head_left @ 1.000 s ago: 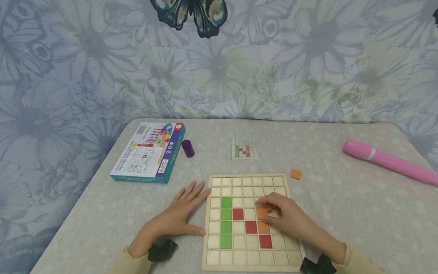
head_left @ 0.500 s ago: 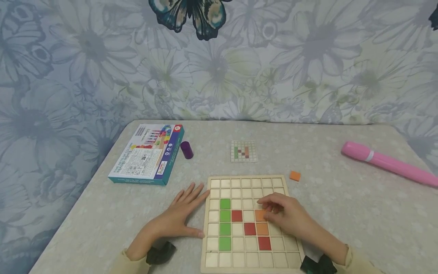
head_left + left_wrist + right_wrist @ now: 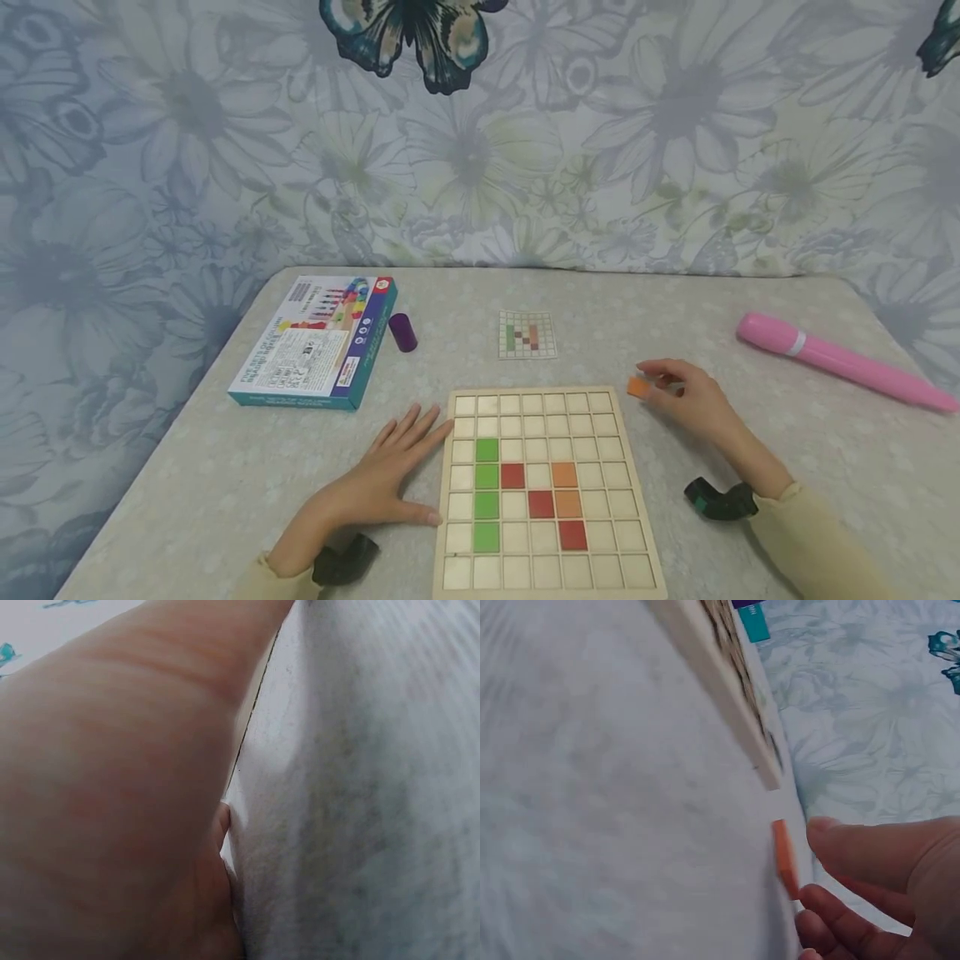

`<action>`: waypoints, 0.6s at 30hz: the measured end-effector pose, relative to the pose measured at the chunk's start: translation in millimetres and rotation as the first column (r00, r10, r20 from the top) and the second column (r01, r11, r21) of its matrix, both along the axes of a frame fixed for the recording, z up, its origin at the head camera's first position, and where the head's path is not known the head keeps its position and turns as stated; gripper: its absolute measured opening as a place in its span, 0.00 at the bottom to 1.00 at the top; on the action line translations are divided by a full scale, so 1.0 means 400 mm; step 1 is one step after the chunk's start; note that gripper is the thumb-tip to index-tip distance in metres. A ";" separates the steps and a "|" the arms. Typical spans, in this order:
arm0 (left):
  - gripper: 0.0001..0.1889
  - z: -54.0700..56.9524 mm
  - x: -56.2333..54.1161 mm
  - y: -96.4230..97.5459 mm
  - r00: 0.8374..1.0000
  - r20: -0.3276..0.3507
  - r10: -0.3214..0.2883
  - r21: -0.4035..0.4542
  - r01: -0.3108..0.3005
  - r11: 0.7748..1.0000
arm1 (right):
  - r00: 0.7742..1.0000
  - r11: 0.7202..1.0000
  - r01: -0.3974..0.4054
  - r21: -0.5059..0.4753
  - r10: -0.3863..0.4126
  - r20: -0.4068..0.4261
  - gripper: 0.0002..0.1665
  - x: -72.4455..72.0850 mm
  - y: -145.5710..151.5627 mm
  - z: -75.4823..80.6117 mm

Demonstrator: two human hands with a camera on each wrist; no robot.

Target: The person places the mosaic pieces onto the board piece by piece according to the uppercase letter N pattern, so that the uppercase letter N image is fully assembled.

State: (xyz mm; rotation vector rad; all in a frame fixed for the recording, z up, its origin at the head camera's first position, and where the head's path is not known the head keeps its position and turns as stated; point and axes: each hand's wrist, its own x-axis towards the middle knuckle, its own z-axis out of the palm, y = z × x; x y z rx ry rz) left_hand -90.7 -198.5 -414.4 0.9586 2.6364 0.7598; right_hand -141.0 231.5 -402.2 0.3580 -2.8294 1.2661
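Observation:
In the head view, a wooden grid board (image 3: 606, 537) lies in front of me with a column of green tiles (image 3: 487, 477), red tiles on a diagonal (image 3: 541, 504) and two orange tiles (image 3: 567, 504). My left hand (image 3: 382, 475) rests on the table with fingers spread, index finger and thumb reaching the board's left edge. At the board's far right corner a loose orange tile (image 3: 637, 387) lies on the table. My right hand (image 3: 693, 404) is at it, thumb and fingers parted. The right wrist view shows a gap between thumb and tile (image 3: 784, 859); the fingertips are close to its edge.
A small pattern card (image 3: 527, 335) lies behind the board. To the left are a flat box (image 3: 311, 342) and a purple cylinder (image 3: 402, 332). A long pink pen-shaped object (image 3: 840, 358) lies at the right, and a patterned backdrop (image 3: 480, 167) rises behind the table.
My right hand has let go of the upper orange tile on the board and moved right and away from me to the loose orange tile. My left hand has stayed at the board's edge.

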 end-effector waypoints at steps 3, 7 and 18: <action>0.56 0.003 -0.002 -0.002 1.000 0.002 -0.003 0.004 0.003 1.000 | 0.999 1.000 0.002 0.018 -0.002 -0.035 0.22 -0.008 -0.005 -0.025; 0.56 0.003 -0.001 0.000 1.000 -0.009 -0.005 0.005 0.005 1.000 | 0.992 0.998 0.036 0.049 -0.030 -0.123 0.23 -0.008 -0.012 -0.049; 0.56 0.003 -0.001 -0.001 1.000 -0.004 -0.004 -0.010 0.004 1.000 | 0.982 0.999 0.017 0.029 -0.011 -0.191 0.23 0.001 -0.037 -0.037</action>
